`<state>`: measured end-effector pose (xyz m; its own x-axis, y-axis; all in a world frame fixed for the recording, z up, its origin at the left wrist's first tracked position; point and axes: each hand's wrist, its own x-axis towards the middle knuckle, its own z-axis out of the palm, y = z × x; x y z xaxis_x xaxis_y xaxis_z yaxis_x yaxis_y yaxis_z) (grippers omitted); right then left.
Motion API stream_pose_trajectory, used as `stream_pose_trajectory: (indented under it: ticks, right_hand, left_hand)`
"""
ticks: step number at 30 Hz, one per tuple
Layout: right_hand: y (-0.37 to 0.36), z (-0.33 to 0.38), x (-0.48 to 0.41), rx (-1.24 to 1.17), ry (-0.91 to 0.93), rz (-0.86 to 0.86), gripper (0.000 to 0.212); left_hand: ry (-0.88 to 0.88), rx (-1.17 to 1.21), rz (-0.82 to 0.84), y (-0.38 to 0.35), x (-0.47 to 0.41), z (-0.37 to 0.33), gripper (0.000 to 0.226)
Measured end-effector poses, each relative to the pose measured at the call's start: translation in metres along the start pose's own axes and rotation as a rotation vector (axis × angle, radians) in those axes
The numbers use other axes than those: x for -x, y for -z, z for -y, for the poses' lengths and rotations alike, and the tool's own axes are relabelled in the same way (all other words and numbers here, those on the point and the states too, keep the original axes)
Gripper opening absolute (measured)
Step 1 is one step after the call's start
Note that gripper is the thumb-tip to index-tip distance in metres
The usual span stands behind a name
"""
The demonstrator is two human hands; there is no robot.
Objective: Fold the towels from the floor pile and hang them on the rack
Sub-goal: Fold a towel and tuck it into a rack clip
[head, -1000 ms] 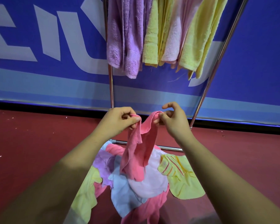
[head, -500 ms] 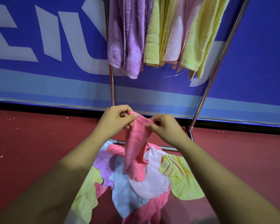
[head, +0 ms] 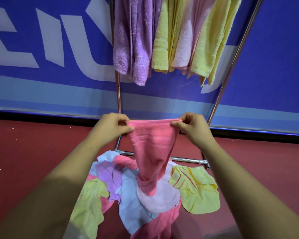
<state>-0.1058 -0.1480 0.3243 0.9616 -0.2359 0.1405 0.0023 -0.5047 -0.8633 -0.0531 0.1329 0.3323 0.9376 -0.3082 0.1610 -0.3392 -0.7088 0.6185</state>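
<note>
The rack (head: 118, 94) stands against the blue wall, and its hung towels (head: 140, 40) are draped lengthwise so they drop straight. Below, the floor pile (head: 131, 195) lies crumpled at the rack's base bar, within easy reach. The pink towel (head: 152, 144) hangs above that pile with its top edge stretched level between both hands (probably to square it for a fold). Its long axis runs vertically, and its tail points down and appears to rest on the pile. The left hand (head: 109, 126) and right hand (head: 193, 126) each pinch one top corner, the grip closed with thumb against fingers.
</note>
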Motion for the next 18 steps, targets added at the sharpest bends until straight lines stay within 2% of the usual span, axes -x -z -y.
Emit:
stream_pose_trajectory:
  ticks: [4,8,9,12,14,18]
  right_hand:
    - [0.01,0.022,-0.01,-0.168,0.031,-0.095,0.017]
    - [0.038,0.073,-0.02,-0.658,0.147,-0.085,0.016]
    - [0.043,0.079,-0.021,-0.652,0.174,-0.08,0.016]
    - [0.046,0.074,-0.02,-0.322,0.224,-0.148,0.016]
    - [0.046,0.077,-0.016,-0.268,0.255,-0.124,0.014]
    - [0.055,0.089,-0.016,-0.364,0.304,-0.108,0.014]
  left_hand:
    - [0.0,0.225,-0.177,0.006,-0.008,-0.031,0.008]
    - [-0.152,0.779,-0.218,0.047,-0.013,-0.077,0.017]
    - [-0.177,0.789,-0.205,0.057,-0.014,-0.081,0.016]
    - [-0.146,0.4,-0.265,0.062,-0.014,-0.075,0.017]
    - [-0.15,0.379,-0.29,0.061,-0.011,-0.072,0.017]
    - [-0.235,0.409,-0.406,0.075,-0.012,-0.078,0.018]
